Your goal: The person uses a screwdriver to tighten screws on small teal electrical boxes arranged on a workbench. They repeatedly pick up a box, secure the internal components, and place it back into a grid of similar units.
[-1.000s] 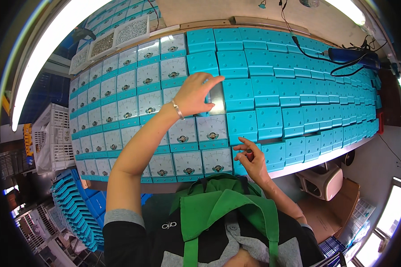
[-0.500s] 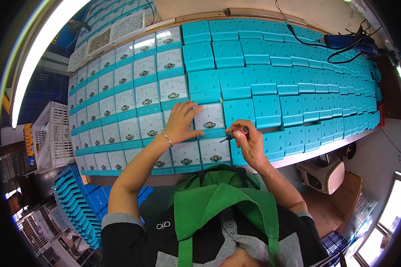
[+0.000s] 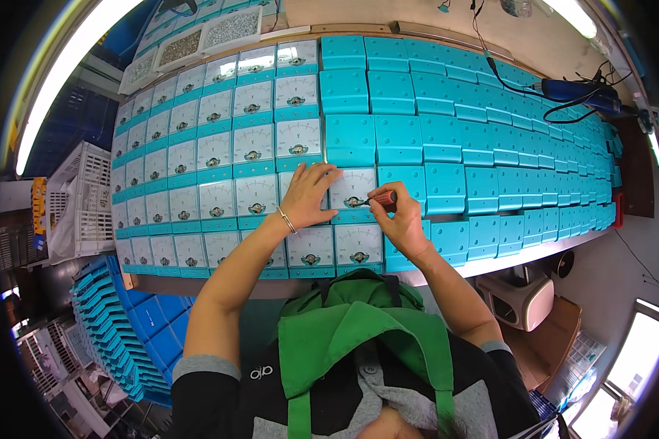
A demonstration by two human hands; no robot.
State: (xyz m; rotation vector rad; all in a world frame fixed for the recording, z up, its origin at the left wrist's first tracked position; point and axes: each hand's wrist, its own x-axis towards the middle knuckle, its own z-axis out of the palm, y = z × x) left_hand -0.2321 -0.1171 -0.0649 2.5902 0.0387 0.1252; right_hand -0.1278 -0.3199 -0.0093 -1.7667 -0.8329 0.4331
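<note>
My right hand [image 3: 403, 219] grips a small screwdriver [image 3: 389, 197] with a red handle. Its dark tip points left and meets the lower part of an analog panel meter [image 3: 353, 183], close to the round metal-looking fitting below the dial. My left hand [image 3: 306, 199], with a bracelet at the wrist, lies with fingers apart along that meter's left side, partly covering the neighbouring meter. These meters have white dial faces and turquoise lower strips. Another meter [image 3: 358, 244] sits just in front, nearer to me.
Rows of white-faced meters [image 3: 252, 139] fill the bench's left part; plain turquoise housings [image 3: 399, 135] cover its right. White trays of small metal parts [image 3: 231, 31] stand at the far left. A blue corded tool [image 3: 575, 91] lies far right. White crates [image 3: 99, 208] stand beyond the left end.
My right hand has brought the screwdriver up and left onto the meter, its handle turned more level. The left hand stays by the same meter. The whole view has shifted slightly.
</note>
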